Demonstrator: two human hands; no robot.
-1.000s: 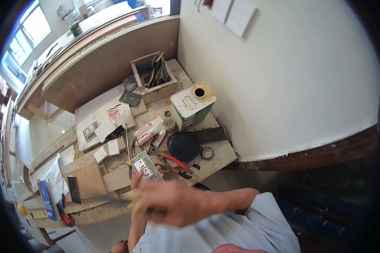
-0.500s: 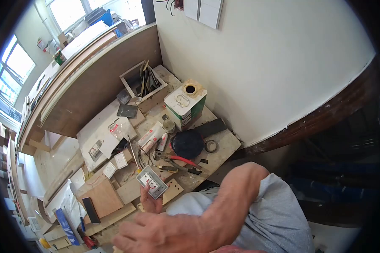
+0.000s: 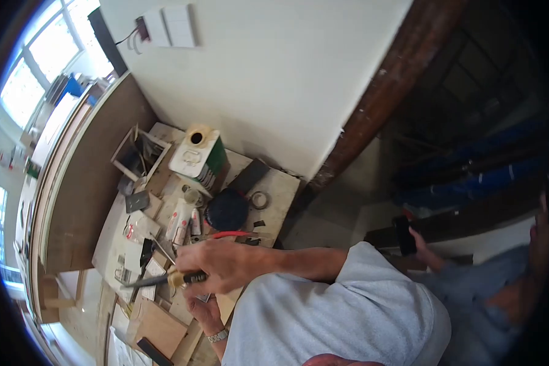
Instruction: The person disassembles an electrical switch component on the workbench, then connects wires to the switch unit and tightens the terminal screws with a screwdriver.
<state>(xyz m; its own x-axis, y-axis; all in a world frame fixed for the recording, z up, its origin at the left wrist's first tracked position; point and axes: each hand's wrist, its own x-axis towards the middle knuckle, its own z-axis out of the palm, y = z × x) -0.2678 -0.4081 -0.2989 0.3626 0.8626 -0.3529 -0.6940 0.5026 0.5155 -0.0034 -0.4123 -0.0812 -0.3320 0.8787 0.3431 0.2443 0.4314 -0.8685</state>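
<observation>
The workbench (image 3: 282,201) fills the middle of the scene. A second person (image 3: 485,299) at the right is partly lost in shadow and cut off by the lens edge. On the bench stand a green-and-white can (image 3: 196,161), far side, and, nearer, a dark round pad (image 3: 227,209). The right hand (image 3: 215,265) is above the bench's near part, fingers curled round the dark grip of a bladed tool (image 3: 154,281) pointing left. The left hand (image 3: 205,314) lies just nearer, beside a small pale piece (image 3: 205,298); its finger closure cannot be told, the right hand covering it. Step in hand, as judged: handling the tool over the piece. The next move calls for keeping the blade clear of the left fingers. Tool contact with the piece cannot be confirmed.
</observation>
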